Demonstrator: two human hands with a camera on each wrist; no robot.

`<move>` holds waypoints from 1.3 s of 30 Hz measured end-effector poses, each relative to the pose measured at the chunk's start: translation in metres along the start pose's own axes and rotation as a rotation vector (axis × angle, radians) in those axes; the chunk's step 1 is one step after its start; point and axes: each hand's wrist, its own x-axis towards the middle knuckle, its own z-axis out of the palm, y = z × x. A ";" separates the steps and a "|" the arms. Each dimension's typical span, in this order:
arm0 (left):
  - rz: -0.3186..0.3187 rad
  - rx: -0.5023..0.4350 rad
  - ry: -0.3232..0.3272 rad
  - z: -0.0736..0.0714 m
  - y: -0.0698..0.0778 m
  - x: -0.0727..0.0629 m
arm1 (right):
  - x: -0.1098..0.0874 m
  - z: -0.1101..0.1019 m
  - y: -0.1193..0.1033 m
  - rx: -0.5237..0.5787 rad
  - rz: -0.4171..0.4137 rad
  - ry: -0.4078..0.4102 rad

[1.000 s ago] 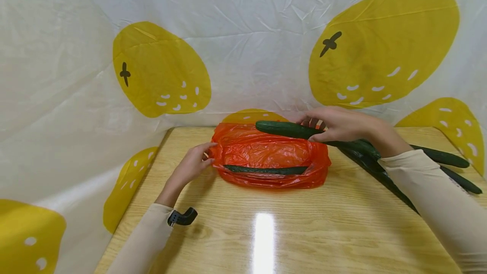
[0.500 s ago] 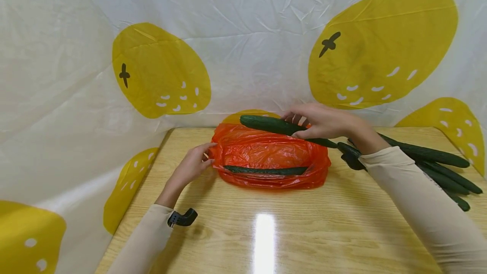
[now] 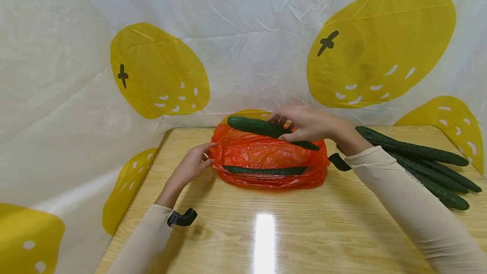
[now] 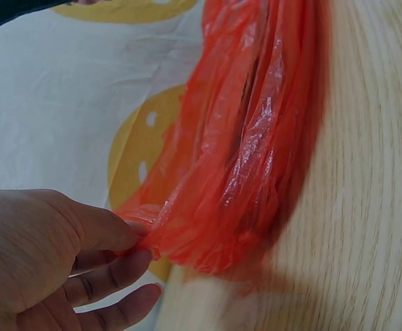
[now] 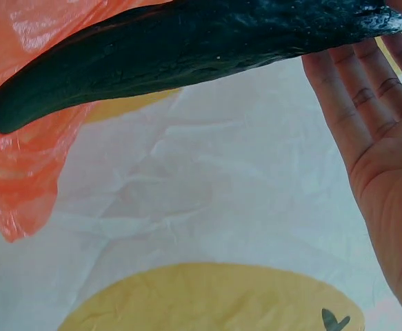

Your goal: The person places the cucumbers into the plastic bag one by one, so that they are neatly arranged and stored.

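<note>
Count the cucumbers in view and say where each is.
6 visible: one cucumber held in the right hand, another cucumber in the red bag, and four cucumbers piled on the table at right. The bag and right sleeve may hide more.

I count one left grip (image 3: 195,162), one right grip (image 3: 306,124), one bag (image 3: 274,153) by the left, one held cucumber (image 3: 253,126) in the right, one bagged cucumber (image 3: 264,171) below, four piled cucumbers (image 3: 418,151) to its right.
</note>
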 end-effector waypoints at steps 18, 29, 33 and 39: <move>0.002 -0.004 0.001 0.001 0.000 0.000 | 0.014 0.043 0.014 0.080 0.023 -0.068; 0.016 0.007 0.006 0.001 -0.002 0.001 | 0.015 0.058 0.021 0.067 0.036 -0.115; 0.015 0.003 0.007 0.001 -0.001 0.001 | 0.016 0.063 0.022 0.055 0.054 -0.126; 0.014 -0.007 0.005 0.001 -0.002 0.001 | 0.020 0.071 0.025 0.043 0.078 -0.148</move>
